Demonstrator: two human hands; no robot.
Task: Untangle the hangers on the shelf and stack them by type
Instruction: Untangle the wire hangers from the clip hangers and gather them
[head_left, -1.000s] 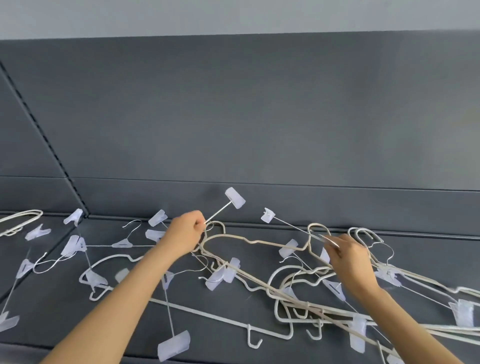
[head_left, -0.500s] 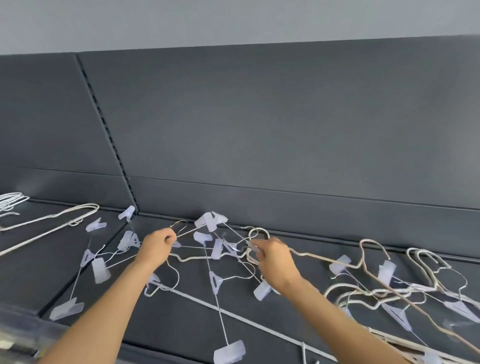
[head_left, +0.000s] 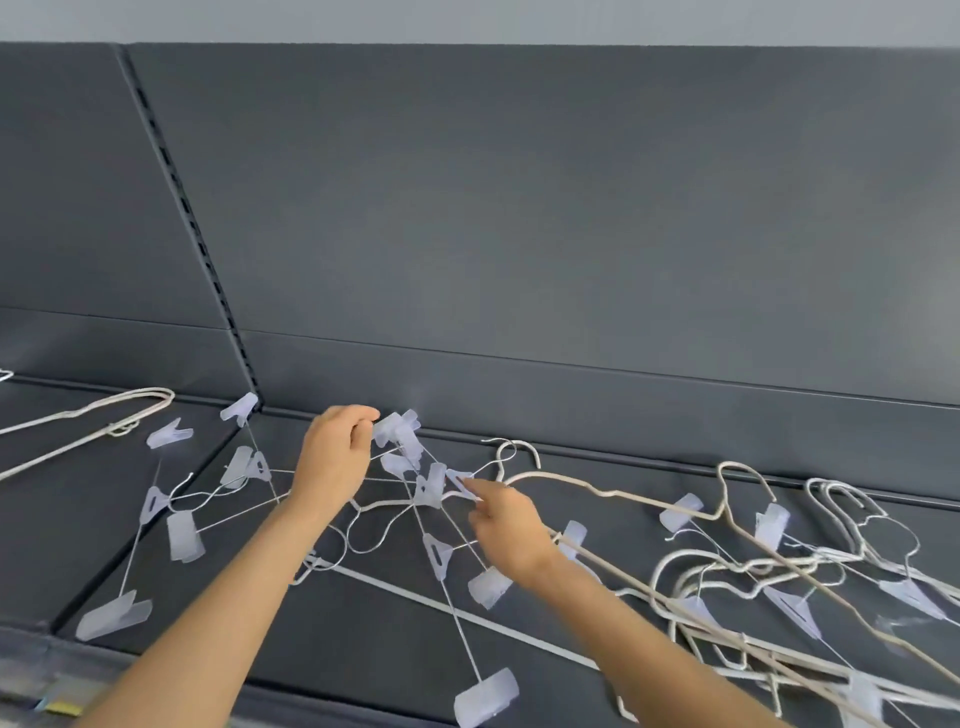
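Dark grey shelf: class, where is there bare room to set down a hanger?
Free on the dark grey shelf: the left bay between white hangers and translucent clips; the front strip between the forearms. Crowded: tangled wire clip hangers at centre, white hanger pile at right.

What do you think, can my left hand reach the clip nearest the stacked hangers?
Probably yes: that clip lies uncovered, left of the left hand, with only low-lying hangers between. Its fingers pinch another clip, though, and must let go first.

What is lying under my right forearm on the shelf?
A long white hanger bar runs under the right forearm, and a clear clip pokes out beside the wrist. The bar's stretch beneath the arm is covered.
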